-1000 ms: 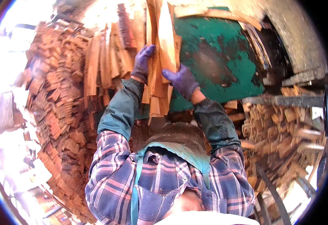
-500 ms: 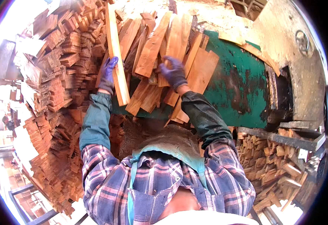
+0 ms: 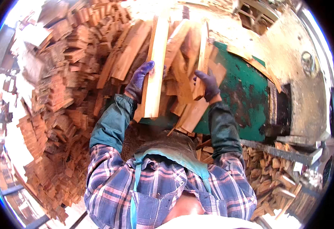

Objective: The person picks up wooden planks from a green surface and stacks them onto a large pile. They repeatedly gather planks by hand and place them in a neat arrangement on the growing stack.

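Both of my hands wear purple gloves. My left hand (image 3: 139, 81) is closed around the lower part of a long, pale wooden plank (image 3: 155, 72), raised over the pile with its length pointing away from me. In my right hand (image 3: 208, 84) is a narrower wooden strip (image 3: 202, 63), gripped near its lower end and tilted. Beneath both lie several loose boards (image 3: 131, 51), heaped at angles on the green table (image 3: 247, 87). A wide board (image 3: 193, 116) sticks out toward me over the table's near edge.
Tall stacks of short wood pieces (image 3: 56, 87) rise on my left. More offcuts (image 3: 264, 168) fill the lower right, below a dark beam (image 3: 277, 149). A pale panel with a handwheel (image 3: 308, 63) stands at the right. A thin curved strip (image 3: 251, 61) lies along the table's far edge.
My left hand has carried the pale plank to the right, over the pile. My right hand has shifted right and now grips a narrow strip, lifting it from the boards.
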A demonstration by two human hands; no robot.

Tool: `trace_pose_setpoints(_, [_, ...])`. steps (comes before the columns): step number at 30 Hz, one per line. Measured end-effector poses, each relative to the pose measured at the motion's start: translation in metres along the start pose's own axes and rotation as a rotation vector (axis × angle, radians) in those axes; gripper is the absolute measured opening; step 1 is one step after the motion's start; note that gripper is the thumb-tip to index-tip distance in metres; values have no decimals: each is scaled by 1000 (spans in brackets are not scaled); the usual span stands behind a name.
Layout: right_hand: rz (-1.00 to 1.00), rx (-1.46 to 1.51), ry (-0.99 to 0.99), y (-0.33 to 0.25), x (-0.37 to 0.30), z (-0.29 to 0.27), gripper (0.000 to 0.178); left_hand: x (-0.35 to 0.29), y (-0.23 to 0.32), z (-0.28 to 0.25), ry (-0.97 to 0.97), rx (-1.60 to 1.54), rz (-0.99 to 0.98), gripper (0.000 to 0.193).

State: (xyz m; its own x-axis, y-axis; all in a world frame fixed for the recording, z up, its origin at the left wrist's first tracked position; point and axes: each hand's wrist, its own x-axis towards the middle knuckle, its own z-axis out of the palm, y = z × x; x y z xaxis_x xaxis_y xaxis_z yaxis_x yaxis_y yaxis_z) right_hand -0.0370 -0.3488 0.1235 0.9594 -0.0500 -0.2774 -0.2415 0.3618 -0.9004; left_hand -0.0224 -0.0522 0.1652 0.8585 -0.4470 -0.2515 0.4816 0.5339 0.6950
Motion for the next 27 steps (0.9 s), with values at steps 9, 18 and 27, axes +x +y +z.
trace_pose_setpoints(9, [-232, 32, 203, -4, -111, -49, 82, 87, -116, 96, -179, 62, -152, 32])
trace_pose_setpoints(18, [-95, 52, 406, 24, -114, -139, 85, 120, -155, 131, -305, 1360, 487, 30])
trace_pose_setpoints(27, [30, -818, 483, 69, -120, -221, 90, 111, -18, 17, 509, 2123, 64, 84])
